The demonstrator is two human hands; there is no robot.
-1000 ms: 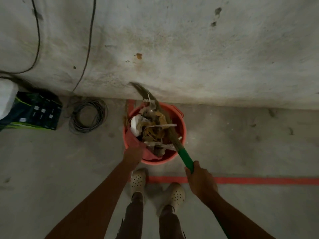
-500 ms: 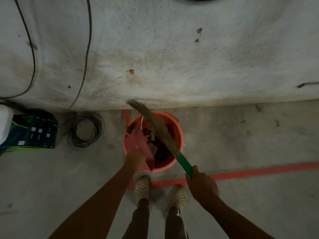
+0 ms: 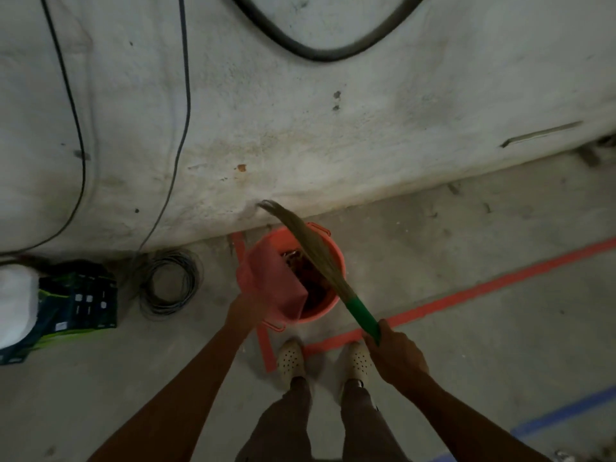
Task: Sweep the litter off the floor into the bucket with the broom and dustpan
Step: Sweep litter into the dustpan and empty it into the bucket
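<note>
An orange bucket stands on the concrete floor by the wall, just ahead of my feet. My left hand grips the pink dustpan, which is tipped over the bucket's left side and looks bare. My right hand grips the green handle of the straw broom, whose bristles slant up-left across the bucket's mouth toward the wall. Dark litter lies inside the bucket, partly hidden by dustpan and broom.
A coil of grey cable lies left of the bucket, with a dark green box and a white object further left. Cables hang down the wall. Orange tape and blue tape lines cross the floor.
The litter heaped on the dustpan has dropped into the bucket. The dustpan now sits tipped and bare, and the broom has shifted slightly right; my view has tilted up the wall.
</note>
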